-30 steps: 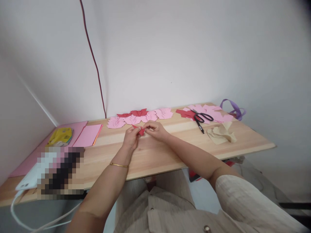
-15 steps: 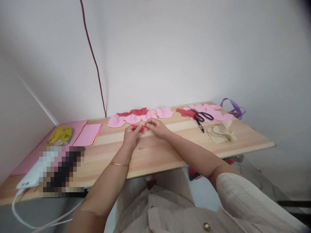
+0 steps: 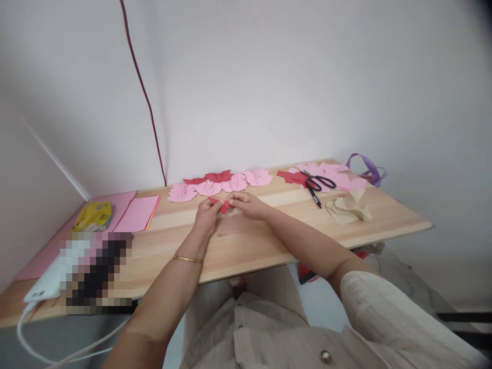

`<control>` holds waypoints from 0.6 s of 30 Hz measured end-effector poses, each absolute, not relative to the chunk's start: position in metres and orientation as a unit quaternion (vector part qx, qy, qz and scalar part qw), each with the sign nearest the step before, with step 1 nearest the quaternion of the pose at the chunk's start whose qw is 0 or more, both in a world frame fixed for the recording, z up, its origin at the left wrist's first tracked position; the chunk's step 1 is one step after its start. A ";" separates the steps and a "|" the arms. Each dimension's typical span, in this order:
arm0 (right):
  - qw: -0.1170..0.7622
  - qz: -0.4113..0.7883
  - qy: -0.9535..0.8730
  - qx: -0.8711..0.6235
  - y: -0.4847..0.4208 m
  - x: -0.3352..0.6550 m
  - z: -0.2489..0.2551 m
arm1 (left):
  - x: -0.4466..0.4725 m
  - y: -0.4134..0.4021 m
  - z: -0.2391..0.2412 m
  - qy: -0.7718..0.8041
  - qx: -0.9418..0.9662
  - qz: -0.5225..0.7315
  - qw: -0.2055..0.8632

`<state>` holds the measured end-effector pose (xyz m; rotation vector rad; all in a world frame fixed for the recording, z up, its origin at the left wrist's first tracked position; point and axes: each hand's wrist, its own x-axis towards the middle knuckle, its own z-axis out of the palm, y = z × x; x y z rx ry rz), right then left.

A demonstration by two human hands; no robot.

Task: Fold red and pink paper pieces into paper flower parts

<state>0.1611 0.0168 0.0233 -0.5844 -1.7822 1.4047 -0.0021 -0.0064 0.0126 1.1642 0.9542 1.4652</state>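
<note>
A small folded piece of red paper [image 3: 225,207] is pinched between my two hands, just above the middle of the table. My left hand [image 3: 207,214] grips its left side, thumb on top. Fingertips of my right hand [image 3: 246,203] close on its right edge. The fingers hide much of the paper, so its exact folds cannot be made out. Right behind my hands lies a row of folded pink paper shapes [image 3: 208,187] with cut edges. Two folded red paper shapes [image 3: 219,177] lie against that row near the wall.
On the right lie black-handled scissors [image 3: 321,182], a black pen [image 3: 314,197], pink paper pieces [image 3: 346,180], crumpled tan paper [image 3: 348,209] and a purple ribbon [image 3: 369,168]. Pink sheets [image 3: 135,214], a yellow packet [image 3: 93,215] and a white device [image 3: 44,284] with a cable occupy the left.
My right hand has shifted slightly left and down, closer to my left hand. The red paper has turned a little between the fingers. The view has moved slightly.
</note>
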 end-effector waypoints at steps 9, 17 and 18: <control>0.399 0.494 -0.718 -0.284 0.018 0.159 0.014 | -0.003 -0.009 0.014 0.437 0.508 0.586 0.455; 0.379 0.554 -0.704 -0.231 0.021 0.158 0.012 | 0.001 -0.006 0.012 0.386 0.441 0.590 0.556; 0.377 0.564 -0.697 -0.231 0.021 0.158 0.011 | 0.000 -0.006 0.012 0.381 0.437 0.584 0.568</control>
